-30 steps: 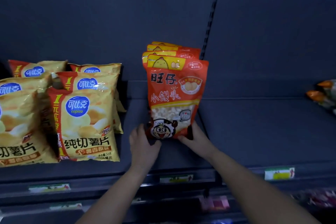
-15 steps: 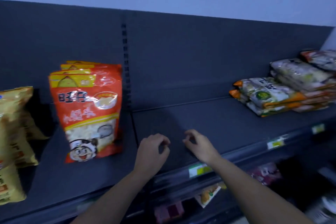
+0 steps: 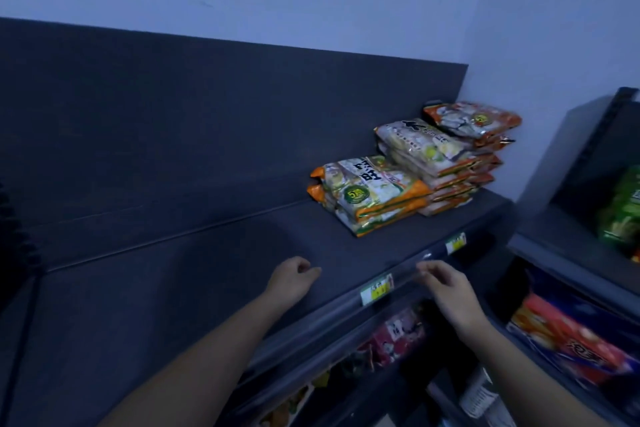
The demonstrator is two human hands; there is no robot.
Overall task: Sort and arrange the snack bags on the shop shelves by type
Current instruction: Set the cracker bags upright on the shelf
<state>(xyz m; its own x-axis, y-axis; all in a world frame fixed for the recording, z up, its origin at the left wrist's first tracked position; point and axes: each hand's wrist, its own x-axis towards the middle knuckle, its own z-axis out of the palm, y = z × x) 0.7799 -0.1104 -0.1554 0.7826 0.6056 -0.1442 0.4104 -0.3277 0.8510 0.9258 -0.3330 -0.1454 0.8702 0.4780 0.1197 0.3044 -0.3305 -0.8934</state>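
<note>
Orange-and-white snack bags lie flat in stacks at the right end of the dark top shelf (image 3: 194, 274): a front stack (image 3: 369, 196), a taller middle stack (image 3: 433, 156), and one bag on top at the back (image 3: 474, 120). My left hand (image 3: 292, 279) hovers over the bare shelf with loosely curled fingers, holding nothing. My right hand (image 3: 446, 286) hangs over the shelf's front edge, fingers loosely curled, also holding nothing. Both hands are left of and nearer than the stacks.
Price tags (image 3: 376, 289) (image 3: 455, 243) sit on the shelf's front rail. Below, a lower shelf holds red snack packs (image 3: 398, 340). A second rack at the right carries green bags (image 3: 623, 215) and red-orange packs (image 3: 575, 343). A pale wall rises behind.
My view has swung right; the red upright bags and yellow chip bags left the frame. Both hands let go of the red bag and moved right, holding nothing. The orange-white stacks came closer.
</note>
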